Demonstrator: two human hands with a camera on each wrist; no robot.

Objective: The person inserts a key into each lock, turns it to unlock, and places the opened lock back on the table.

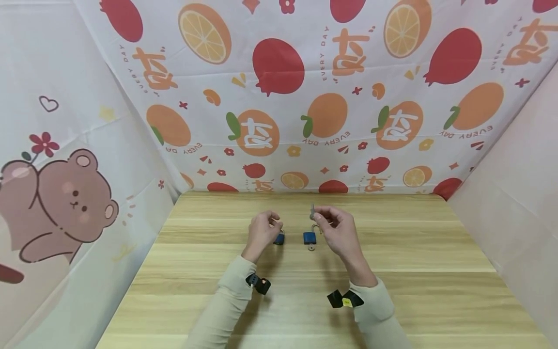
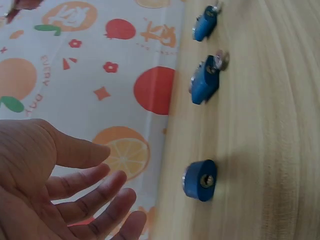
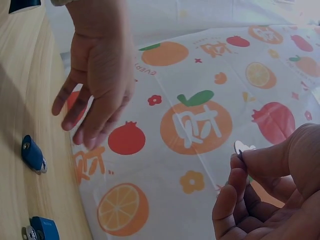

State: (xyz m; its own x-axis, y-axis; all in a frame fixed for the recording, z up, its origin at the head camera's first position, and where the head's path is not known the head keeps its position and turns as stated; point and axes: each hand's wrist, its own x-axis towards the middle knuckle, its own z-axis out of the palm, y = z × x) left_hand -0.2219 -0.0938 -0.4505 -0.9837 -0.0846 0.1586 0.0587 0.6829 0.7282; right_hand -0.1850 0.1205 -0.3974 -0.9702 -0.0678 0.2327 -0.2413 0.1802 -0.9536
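Note:
My right hand [image 1: 342, 232] is raised over the table and pinches a small silver key [image 1: 312, 212] between thumb and fingertips; in the right wrist view the key [image 3: 242, 149] shows its round head. My left hand [image 1: 261, 230] hovers with loosely bent fingers, holding nothing, beside a blue padlock [image 1: 279, 238] that it partly covers. This padlock [image 2: 201, 180] has a bare keyhole in the left wrist view. To its right a second blue padlock [image 1: 309, 237] lies with its shackle swung open and a key [image 1: 311, 247] in it.
A third blue padlock [image 2: 205, 20] with a key shows in the left wrist view, hidden behind my right hand in the head view. The wood-grain table [image 1: 301, 300] meets a fruit-print cloth [image 1: 279, 121] at the back. Pale cloth walls [image 1: 48, 121] stand at both sides.

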